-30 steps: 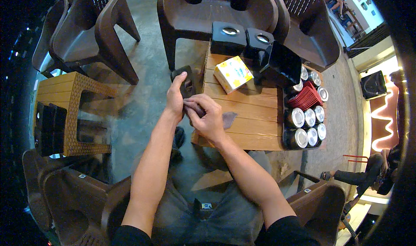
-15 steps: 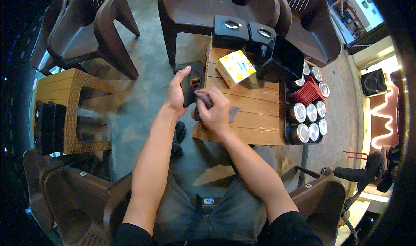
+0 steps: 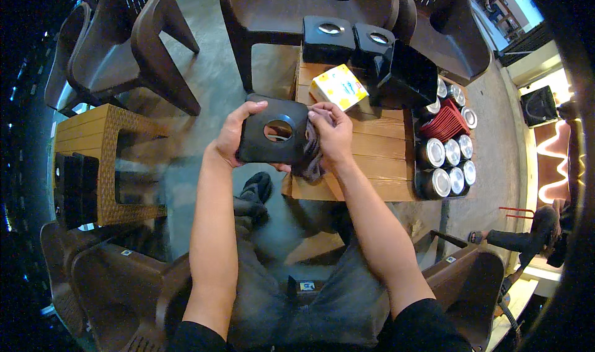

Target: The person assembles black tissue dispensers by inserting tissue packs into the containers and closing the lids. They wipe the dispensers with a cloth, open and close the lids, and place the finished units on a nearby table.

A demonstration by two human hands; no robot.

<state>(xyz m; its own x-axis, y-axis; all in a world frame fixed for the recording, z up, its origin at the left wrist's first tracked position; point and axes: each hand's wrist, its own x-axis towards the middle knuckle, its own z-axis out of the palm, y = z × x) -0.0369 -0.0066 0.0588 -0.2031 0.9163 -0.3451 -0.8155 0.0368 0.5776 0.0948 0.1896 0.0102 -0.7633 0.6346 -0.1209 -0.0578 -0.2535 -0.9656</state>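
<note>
My left hand (image 3: 232, 132) grips the left side of a black tissue box (image 3: 257, 147), thumb on top. Its round opening faces up, with something pale showing inside. A dark grey-brown cloth (image 3: 312, 156) is bunched in my right hand (image 3: 333, 130), pressed against the box's right side. Both hands hold the box above the floor, at the left end of a wooden table (image 3: 378, 153). Just beyond my right hand lies a yellow and white tissue pack (image 3: 339, 86). Some of my left fingers are hidden under the box.
Two more black tissue boxes (image 3: 328, 39) and a black open container (image 3: 406, 76) stand at the table's far side. On the right are several silver-lidded jars (image 3: 441, 181) and red napkins (image 3: 445, 121). Brown chairs (image 3: 164, 48) and a second table (image 3: 108, 166) surround me.
The tissue box has turned from edge-on to its top facing up. My right hand has moved right and up with the cloth, from the near side to the box's right side.
</note>
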